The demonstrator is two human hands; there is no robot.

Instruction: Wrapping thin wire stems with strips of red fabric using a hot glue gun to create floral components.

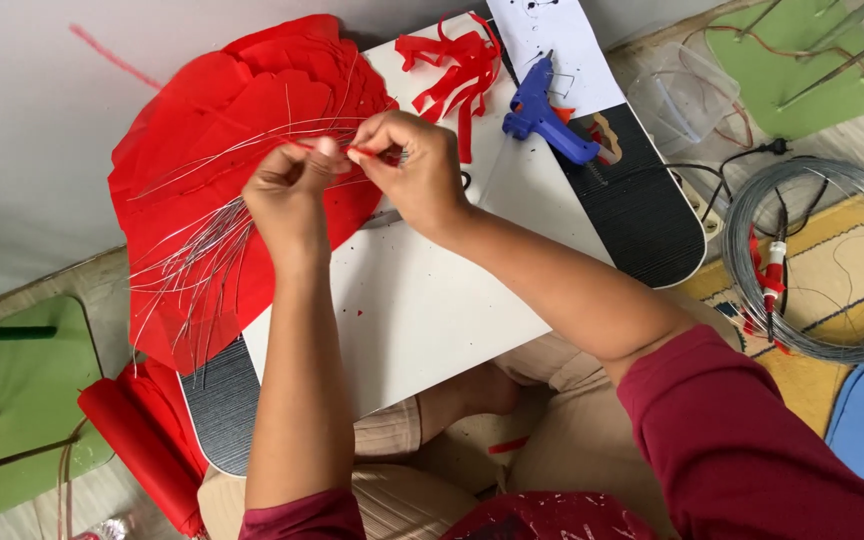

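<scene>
both hands pinched shut on one thin wire (352, 150) wrapped in red tape, left hand (287, 195) and right hand (412, 165) together above the red paper petals (222, 130). likely risk: tape slips or wire pokes fingertips, grip being so tight and close.

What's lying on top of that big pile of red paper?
A fan of thin silver wires lies across the red paper sheets. The left hand and right hand cover part of it, so anything beneath them is hidden.
</scene>
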